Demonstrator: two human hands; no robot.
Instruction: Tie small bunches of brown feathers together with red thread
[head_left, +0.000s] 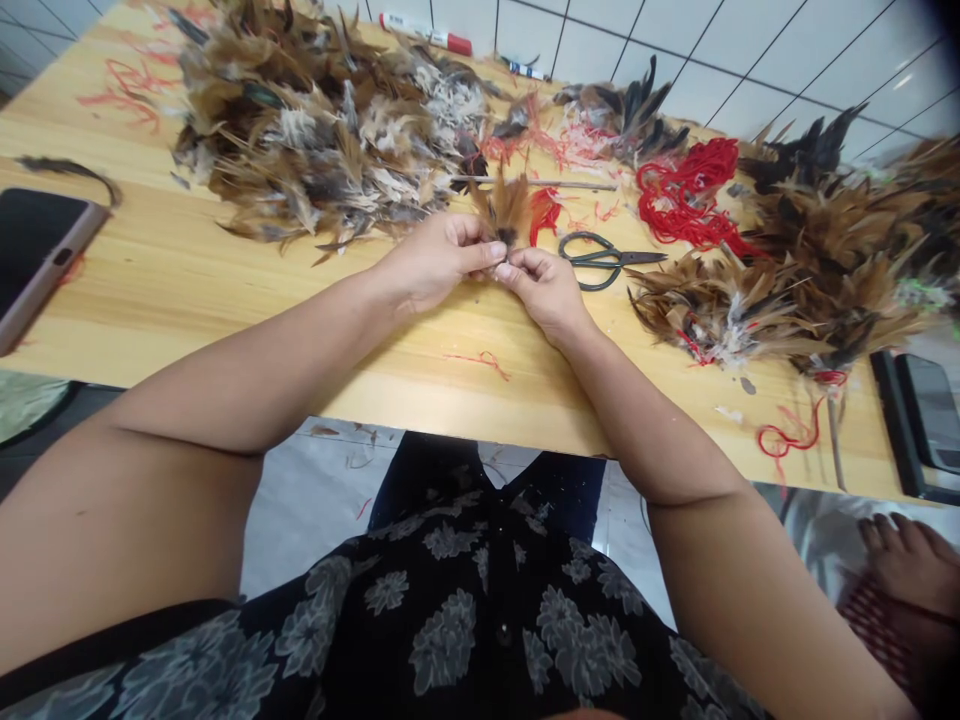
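My left hand (pixel 441 262) and my right hand (pixel 540 292) meet above the wooden table, their fingertips pinching the base of a small bunch of brown feathers (pixel 504 208). The tips of the bunch point up and away from me. Just past my right hand lie black-handled scissors (pixel 600 258), not touched. A large heap of brown, grey and white feathers (pixel 322 130) lies beyond my left hand, and a tangle of red thread (pixel 686 195) lies past the scissors.
The yellow wooden table (pixel 225 330) holds a dark phone (pixel 37 260) at left, more feather bunches (pixel 817 250) at right, a thin stick (pixel 540 184), and a red marker (pixel 425 33) at the far edge. Another person's bare limb (pixel 911 565) shows at lower right.
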